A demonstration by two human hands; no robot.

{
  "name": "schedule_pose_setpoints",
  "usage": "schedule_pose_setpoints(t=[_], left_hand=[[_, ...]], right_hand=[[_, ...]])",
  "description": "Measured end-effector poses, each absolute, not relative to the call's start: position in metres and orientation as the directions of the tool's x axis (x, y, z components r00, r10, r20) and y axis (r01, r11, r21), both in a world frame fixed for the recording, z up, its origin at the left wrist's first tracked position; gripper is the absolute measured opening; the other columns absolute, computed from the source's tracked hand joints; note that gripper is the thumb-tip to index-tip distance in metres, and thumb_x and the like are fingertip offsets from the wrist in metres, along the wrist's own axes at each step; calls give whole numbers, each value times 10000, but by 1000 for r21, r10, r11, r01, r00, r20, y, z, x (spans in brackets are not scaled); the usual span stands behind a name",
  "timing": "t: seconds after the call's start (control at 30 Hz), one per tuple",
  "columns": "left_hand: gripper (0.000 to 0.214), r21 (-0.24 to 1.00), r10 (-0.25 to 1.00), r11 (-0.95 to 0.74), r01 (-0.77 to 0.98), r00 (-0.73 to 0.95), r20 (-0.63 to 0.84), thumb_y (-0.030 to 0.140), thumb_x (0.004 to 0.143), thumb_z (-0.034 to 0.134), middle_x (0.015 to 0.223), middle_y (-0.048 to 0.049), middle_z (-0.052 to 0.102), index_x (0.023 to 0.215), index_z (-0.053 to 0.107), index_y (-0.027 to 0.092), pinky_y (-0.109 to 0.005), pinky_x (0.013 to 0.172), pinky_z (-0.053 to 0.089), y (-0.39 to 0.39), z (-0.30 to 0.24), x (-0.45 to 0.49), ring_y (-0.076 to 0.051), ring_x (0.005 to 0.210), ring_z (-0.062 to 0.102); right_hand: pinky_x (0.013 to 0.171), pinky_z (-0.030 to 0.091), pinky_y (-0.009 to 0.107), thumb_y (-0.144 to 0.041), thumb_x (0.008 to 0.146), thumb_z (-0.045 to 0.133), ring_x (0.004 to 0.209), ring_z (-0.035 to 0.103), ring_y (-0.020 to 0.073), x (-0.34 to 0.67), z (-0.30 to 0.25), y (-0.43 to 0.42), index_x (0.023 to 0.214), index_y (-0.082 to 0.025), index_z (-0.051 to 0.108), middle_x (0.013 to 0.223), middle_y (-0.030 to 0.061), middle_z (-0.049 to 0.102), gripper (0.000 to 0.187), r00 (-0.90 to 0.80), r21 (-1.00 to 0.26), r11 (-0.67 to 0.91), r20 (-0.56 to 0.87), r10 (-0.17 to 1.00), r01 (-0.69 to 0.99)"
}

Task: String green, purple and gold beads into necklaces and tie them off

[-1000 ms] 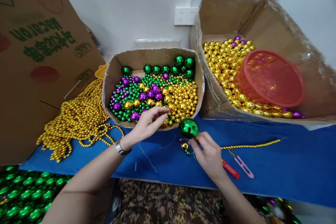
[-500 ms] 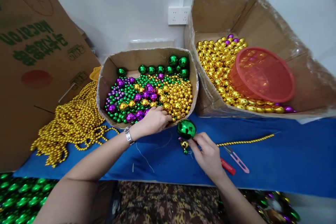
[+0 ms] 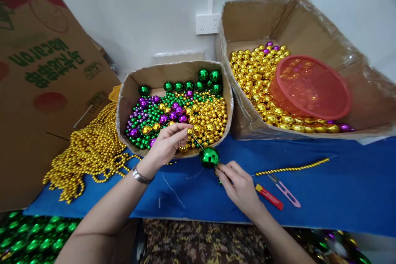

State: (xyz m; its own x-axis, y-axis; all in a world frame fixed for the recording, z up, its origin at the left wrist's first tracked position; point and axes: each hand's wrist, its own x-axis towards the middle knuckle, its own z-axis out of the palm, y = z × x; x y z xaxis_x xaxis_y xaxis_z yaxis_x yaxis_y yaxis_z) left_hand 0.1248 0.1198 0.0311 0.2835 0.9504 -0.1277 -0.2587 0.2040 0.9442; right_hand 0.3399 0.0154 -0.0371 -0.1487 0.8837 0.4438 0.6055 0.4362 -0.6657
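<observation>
My left hand (image 3: 165, 144) hovers over the front edge of a small cardboard box (image 3: 130, 86) filled with green, purple and gold beads. Its fingers pinch a gold bead (image 3: 189, 131) at the tip of a thin needle or wire. My right hand (image 3: 239, 185) is closed low on the blue cloth, holding the strand just under a large shiny green ball (image 3: 209, 157). The wire runs from the green ball up to the gold bead.
A big cardboard box (image 3: 365, 90) at the right holds gold beads and a red plastic basket (image 3: 311, 86). A heap of gold bead strings (image 3: 89, 148) lies at the left. A gold bead strand (image 3: 291, 169), small snips (image 3: 284, 191) and a red tool (image 3: 268, 196) lie on the blue cloth (image 3: 340, 189).
My left hand dipped into the small box, then came back with a gold bead pinched at the wire's tip. The green ball and my right hand shifted slightly left.
</observation>
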Motion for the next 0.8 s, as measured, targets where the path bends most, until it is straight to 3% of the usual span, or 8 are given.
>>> schedule_pose_setpoints(t=[0.4, 0.57, 0.73, 0.8], left_hand=[[211, 963, 957, 181, -200, 260, -126, 299, 766, 739, 669, -11, 600, 929, 728, 166, -201, 525, 396, 114, 31, 123, -83, 597, 510], [224, 997, 960, 67, -35, 276, -55, 312, 789, 718, 719, -11, 626, 964, 708, 172, -198, 504, 400, 109, 32, 121, -73, 558, 489], [213, 992, 922, -65, 110, 386, 18, 284, 790, 717, 888, -34, 667, 946, 653, 155, -230, 690, 504, 88, 32, 124, -118, 773, 600], [192, 984, 895, -87, 154, 446, 9, 294, 807, 698, 878, -40, 676, 916, 639, 148, -233, 678, 507, 76, 25, 127, -123, 760, 610]], right_hand=[[632, 501, 234, -208, 950, 490, 676, 608, 129, 338, -38, 14, 995, -166, 673, 785, 44, 604, 193, -163, -655, 445, 446, 880, 611], [643, 505, 241, -225, 948, 494, 677, 607, 132, 337, -35, 14, 988, -178, 678, 777, 42, 605, 195, -154, -666, 441, 445, 882, 602], [599, 529, 220, -278, 961, 476, 607, 616, 110, 324, -44, 0, 961, -195, 640, 797, 26, 610, 184, -196, -844, 325, 265, 944, 427], [615, 541, 232, -268, 960, 464, 647, 634, 128, 316, -59, -7, 920, -200, 617, 795, 25, 618, 172, -223, -867, 289, 213, 951, 405]])
